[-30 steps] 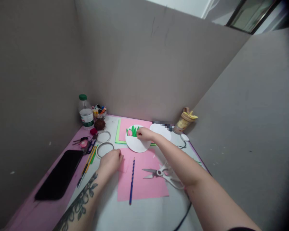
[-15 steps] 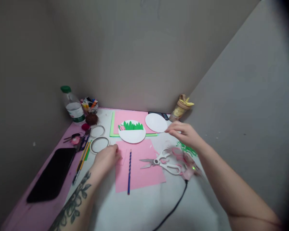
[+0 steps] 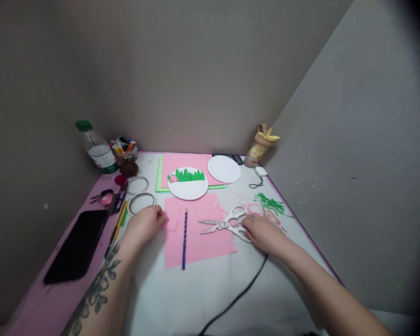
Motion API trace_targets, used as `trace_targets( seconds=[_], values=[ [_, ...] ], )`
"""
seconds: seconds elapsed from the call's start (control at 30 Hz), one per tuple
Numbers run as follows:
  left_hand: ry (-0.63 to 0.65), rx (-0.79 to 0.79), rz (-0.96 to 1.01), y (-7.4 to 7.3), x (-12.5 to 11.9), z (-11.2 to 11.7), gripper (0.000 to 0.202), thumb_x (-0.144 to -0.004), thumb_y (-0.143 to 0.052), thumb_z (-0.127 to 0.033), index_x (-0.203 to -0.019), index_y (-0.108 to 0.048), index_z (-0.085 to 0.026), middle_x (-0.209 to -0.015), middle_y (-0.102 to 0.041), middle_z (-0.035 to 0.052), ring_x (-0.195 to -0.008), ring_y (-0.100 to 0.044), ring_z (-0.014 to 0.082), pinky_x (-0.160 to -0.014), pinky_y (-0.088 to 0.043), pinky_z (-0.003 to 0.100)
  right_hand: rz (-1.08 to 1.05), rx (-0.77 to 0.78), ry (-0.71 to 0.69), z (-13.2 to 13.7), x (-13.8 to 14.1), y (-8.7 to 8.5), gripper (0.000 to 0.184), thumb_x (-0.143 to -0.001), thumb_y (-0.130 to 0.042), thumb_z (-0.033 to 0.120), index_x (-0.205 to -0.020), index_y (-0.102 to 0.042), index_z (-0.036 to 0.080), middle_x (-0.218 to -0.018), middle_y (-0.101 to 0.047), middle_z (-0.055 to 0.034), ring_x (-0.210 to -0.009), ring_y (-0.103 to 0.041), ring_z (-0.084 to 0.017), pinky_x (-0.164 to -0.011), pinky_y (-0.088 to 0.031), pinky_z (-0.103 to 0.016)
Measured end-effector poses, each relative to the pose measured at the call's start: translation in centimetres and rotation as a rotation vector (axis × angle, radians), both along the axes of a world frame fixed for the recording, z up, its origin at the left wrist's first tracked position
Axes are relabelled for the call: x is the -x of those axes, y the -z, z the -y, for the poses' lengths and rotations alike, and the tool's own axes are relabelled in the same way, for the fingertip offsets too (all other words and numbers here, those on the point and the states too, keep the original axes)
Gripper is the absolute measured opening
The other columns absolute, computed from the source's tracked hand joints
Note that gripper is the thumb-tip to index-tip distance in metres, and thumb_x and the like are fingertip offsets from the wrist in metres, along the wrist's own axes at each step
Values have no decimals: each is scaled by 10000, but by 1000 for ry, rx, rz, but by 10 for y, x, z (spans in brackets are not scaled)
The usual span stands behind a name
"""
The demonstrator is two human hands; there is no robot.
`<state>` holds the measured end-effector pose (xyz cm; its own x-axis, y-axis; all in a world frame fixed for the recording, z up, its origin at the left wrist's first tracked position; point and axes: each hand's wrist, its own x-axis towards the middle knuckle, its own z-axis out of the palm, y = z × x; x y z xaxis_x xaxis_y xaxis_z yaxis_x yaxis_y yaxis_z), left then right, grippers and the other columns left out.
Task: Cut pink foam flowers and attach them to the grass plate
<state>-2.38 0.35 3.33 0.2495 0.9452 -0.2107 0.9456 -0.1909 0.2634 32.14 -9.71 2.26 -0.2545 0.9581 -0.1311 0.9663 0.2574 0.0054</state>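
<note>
My left hand (image 3: 147, 225) is closed, its thumb and forefinger pinched at the left edge of a small piece of pink paper (image 3: 172, 223). That piece overlaps a larger pink sheet (image 3: 199, 254). Right of it a blue pencil (image 3: 185, 239) lies lengthwise on the sheet. White-handled scissors (image 3: 223, 224) rest with their blades apart, pointing left. My right hand (image 3: 262, 232) has its fingers curled over their lower handle. Beneath that hand runs a black cable (image 3: 243, 293), and the pink thing at its end is hidden.
Behind are a white disc with green paper grass (image 3: 188, 189), a plain white disc (image 3: 224, 169) and coloured sheets (image 3: 182, 161). Tape rolls (image 3: 142, 204), a black phone (image 3: 77, 247) and a bottle (image 3: 103, 156) stand left. Green paper strips (image 3: 270, 203) and a cup (image 3: 258, 150) are right.
My right hand has come down from beside the plain white disc to the scissors' handle, uncovering a small white corded object at the back right. My left hand keeps its place by the pink paper.
</note>
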Motion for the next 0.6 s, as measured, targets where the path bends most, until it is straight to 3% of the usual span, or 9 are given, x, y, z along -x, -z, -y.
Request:
trace_targets(
  seconds=[0.27,0.43,0.6],
  values=[
    [8,-61,73,1,9,0,239,-825,-403,-227,-853,-640,-212,-902,-692,67,-818,-633,223,-663,-413,281,-78,-105,75,1,-28,-31,76,-829,-522,179,-816,-597,181,-845,-623,-85,-833,-555,-229,-718,-389,-305],
    [203,-58,241,7,3,3,307,-780,-474,-172,-1029,-651,-206,-1062,-640,84,-996,-573,225,-871,-411,303,-22,-190,145,-12,-49,-25,118,-862,-487,201,-875,-602,179,-878,-637,-96,-871,-553,-250,-749,-387,-325],
    [232,-16,215,10,-6,8,378,-733,-562,-152,-1090,-651,-238,-1075,-651,83,-1032,-547,257,-917,-379,340,-20,-194,177,-20,-55,-17,115,-854,-491,209,-834,-601,181,-847,-628,-93,-827,-551,-243,-711,-381,-315]
  ],
)
